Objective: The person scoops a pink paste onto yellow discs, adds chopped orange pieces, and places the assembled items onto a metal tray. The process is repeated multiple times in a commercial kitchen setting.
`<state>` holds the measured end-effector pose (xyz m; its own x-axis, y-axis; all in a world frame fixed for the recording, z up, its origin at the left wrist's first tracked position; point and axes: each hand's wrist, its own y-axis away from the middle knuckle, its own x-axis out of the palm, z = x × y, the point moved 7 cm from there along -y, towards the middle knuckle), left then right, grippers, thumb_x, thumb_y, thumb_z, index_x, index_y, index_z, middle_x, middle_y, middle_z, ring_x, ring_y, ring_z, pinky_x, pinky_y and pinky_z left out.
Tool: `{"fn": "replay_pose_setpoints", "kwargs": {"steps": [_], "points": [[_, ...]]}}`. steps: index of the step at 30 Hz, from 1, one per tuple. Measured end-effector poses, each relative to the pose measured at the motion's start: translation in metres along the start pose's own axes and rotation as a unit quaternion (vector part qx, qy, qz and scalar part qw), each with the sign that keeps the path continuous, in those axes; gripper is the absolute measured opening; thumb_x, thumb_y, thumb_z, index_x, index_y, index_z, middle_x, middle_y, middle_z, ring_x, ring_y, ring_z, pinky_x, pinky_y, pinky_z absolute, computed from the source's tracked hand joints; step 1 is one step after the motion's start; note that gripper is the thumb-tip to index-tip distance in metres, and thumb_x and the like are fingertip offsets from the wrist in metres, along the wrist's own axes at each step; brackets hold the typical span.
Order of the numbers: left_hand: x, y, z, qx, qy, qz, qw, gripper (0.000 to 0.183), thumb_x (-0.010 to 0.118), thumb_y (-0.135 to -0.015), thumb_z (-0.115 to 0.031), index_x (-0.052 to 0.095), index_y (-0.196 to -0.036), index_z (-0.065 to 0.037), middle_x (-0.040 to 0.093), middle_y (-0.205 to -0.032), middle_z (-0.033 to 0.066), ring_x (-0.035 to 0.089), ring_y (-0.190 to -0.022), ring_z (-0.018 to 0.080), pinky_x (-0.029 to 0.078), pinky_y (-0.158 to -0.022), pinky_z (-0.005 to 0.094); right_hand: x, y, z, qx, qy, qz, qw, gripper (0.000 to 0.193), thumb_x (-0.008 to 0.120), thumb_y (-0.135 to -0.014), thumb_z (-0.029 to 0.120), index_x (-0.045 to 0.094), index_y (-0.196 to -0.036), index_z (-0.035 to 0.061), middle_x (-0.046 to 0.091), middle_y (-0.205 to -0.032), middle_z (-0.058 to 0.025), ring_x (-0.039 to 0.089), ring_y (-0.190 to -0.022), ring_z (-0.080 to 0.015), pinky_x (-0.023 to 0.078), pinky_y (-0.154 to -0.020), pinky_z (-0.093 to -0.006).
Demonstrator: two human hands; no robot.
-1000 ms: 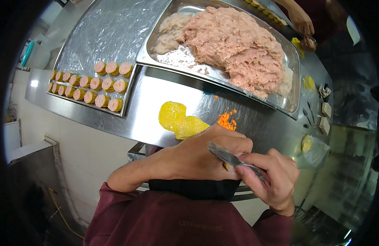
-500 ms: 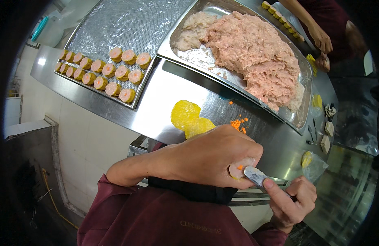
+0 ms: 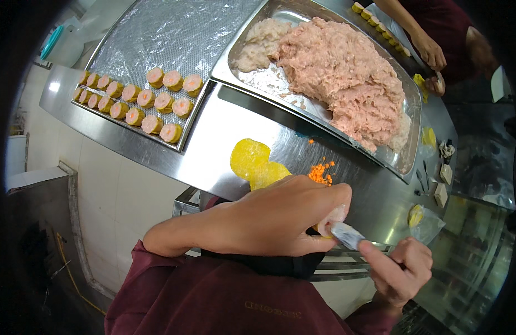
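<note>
My left hand (image 3: pixel 269 215) is closed around a siu mai dumpling (image 3: pixel 337 214) with a yellow wrapper and pale pink filling at its open top. In my right hand (image 3: pixel 400 271), a small metal spatula (image 3: pixel 347 235) is gripped by its handle. Its meat-smeared blade touches the filling. Beyond my left hand, round yellow wrappers (image 3: pixel 249 156) overlap on the steel table, partly hidden by the hand. Beside them lies a little pile of diced carrot (image 3: pixel 320 174).
A deep steel pan (image 3: pixel 302 114) of pink minced meat (image 3: pixel 347 78) stands ahead. At left, a film-lined tray (image 3: pixel 182 34) holds rows of finished siu mai (image 3: pixel 143 99). A co-worker's hands (image 3: pixel 431 56) are at far right, near small utensils (image 3: pixel 423 177) and a plastic bag (image 3: pixel 428 223).
My left hand has turned and shifted slightly left with the dumpling. The spatula blade has followed; the orange carrot bit seen on the filling earlier no longer shows clearly.
</note>
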<state>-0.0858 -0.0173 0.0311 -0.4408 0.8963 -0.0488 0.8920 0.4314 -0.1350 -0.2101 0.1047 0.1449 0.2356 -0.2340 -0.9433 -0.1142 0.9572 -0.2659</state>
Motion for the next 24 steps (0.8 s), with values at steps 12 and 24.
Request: {"fn": "replay_pose_setpoints", "kwargs": {"steps": [12,24], "points": [[0.0,0.003,-0.015,0.026,0.012,0.04,0.999,0.034,0.09,-0.088,-0.028,0.063,-0.095,-0.008,0.063,-0.073,0.0103,0.067,-0.067,0.0342,0.048,-0.06,0.0413,0.002,0.01,-0.006,-0.062,-0.013,-0.099,0.993,0.044,0.101,-0.059,0.015,0.089,-0.099,0.0317,0.028,-0.074,0.0041,0.033,-0.052,-0.0118,0.02,-0.047,-0.029],[-0.006,0.004,-0.02,0.018,0.029,0.029,0.999,0.034,0.087,-0.088,-0.026,0.06,-0.088,-0.004,0.063,-0.074,0.0143,0.066,-0.068,0.0365,0.047,-0.06,0.0425,0.004,0.014,-0.004,-0.076,-0.003,-0.104,0.992,0.046,0.1,-0.062,0.014,0.089,-0.104,0.0287,0.028,-0.075,0.0039,0.033,-0.052,-0.0107,0.019,-0.048,-0.0281]]}}
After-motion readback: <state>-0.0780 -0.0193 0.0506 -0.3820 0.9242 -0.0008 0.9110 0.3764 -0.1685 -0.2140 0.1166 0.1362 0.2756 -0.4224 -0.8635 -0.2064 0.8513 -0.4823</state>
